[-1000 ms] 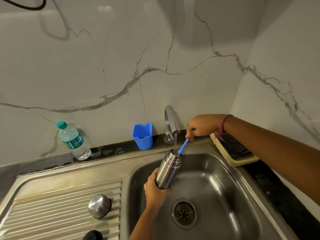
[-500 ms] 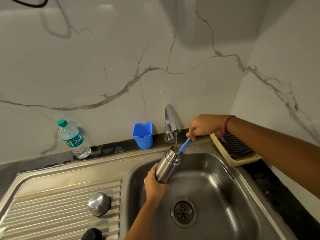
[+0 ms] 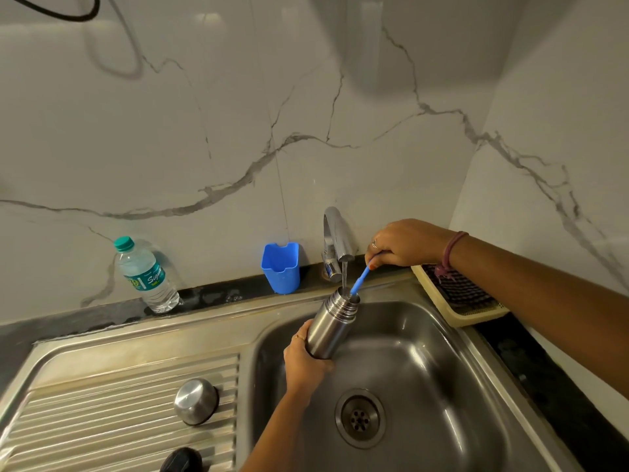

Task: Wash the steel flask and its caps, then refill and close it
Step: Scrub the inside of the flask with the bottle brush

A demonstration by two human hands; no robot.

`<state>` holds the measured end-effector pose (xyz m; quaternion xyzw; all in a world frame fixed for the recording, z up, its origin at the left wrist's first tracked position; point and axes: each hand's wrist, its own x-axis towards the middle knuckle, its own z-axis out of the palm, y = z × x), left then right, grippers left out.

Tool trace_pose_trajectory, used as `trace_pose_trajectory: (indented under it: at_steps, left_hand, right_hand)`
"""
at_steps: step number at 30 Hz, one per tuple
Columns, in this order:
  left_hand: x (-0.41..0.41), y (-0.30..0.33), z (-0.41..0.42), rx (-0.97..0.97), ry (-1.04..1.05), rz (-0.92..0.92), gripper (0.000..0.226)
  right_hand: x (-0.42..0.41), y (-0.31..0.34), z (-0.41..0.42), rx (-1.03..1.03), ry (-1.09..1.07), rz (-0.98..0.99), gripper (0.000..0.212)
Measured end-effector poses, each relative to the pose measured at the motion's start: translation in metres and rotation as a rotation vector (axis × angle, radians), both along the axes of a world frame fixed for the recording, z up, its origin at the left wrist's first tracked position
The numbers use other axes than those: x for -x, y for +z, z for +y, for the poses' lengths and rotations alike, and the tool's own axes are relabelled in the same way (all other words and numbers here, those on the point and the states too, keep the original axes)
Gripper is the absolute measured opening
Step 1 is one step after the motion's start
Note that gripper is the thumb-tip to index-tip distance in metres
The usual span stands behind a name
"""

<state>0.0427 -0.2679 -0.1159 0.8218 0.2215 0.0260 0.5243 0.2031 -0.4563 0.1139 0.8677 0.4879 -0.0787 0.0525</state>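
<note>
My left hand (image 3: pixel 304 359) grips the base of the steel flask (image 3: pixel 332 323), held tilted over the sink basin (image 3: pixel 425 376) with its open mouth under the tap (image 3: pixel 337 240). A thin stream of water runs into the mouth. My right hand (image 3: pixel 405 243) pinches the blue handle of a bottle brush (image 3: pixel 361 277), whose lower end is inside the flask. The domed steel cap (image 3: pixel 195 400) rests on the ribbed drainboard. A black inner cap (image 3: pixel 182 460) lies at the bottom edge of the view.
A blue plastic cup (image 3: pixel 280 267) stands on the dark ledge left of the tap. A plastic water bottle (image 3: pixel 146 275) with a teal cap leans against the marble wall. A cream tray (image 3: pixel 459 318) with a dark checked cloth sits right of the sink.
The flask and both hands have barely shifted; the brush stays in the flask mouth and water keeps running.
</note>
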Motion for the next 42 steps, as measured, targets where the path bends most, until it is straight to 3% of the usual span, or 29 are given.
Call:
trace_pose_trajectory:
  at_steps: [8,18,22,24,29,31,33,37,39,41,42]
  left_hand:
    - [-0.002,0.002,-0.002,-0.013,0.010,-0.020,0.104]
    - [-0.004,-0.001,-0.005,-0.065,0.006,-0.050,0.102]
    - [-0.004,-0.002,-0.003,-0.082,0.009,-0.048,0.103]
    - [-0.003,-0.003,-0.002,-0.077,0.010,-0.039,0.104]
    - [-0.001,-0.005,-0.002,-0.057,0.025,-0.020,0.105]
    - [0.001,-0.007,-0.002,-0.067,0.025,-0.021,0.105]
    - [0.001,-0.007,-0.002,-0.068,0.028,-0.025,0.105]
    - [0.001,-0.005,-0.001,-0.055,0.040,-0.035,0.105]
    - [0.000,-0.004,-0.001,-0.056,0.035,-0.039,0.105]
    - [0.000,-0.003,-0.001,-0.054,0.035,-0.044,0.105]
    - [0.000,-0.003,-0.001,-0.052,0.037,-0.039,0.105]
  right_hand:
    - [0.005,0.006,0.003,0.012,-0.331,0.386,0.036]
    - [0.008,0.013,0.013,0.067,-0.677,0.633,0.033]
    - [0.008,0.013,0.011,0.057,-0.679,0.662,0.033]
    - [0.006,0.011,0.009,-0.006,-0.661,0.679,0.037]
    - [0.003,0.008,0.004,-0.166,-0.674,0.850,0.073]
    - [-0.005,-0.001,-0.002,-0.247,-0.740,0.901,0.072]
    - [-0.011,-0.015,-0.006,-0.372,-0.823,0.925,0.057]
    - [-0.013,-0.055,0.000,-0.478,-0.823,0.662,0.021]
    - [-0.022,-0.085,0.004,-0.353,-0.743,0.559,0.029]
    - [-0.021,-0.110,0.009,-0.189,-0.720,0.463,0.063]
    - [-0.016,-0.105,0.018,-0.089,-0.582,0.307,0.066]
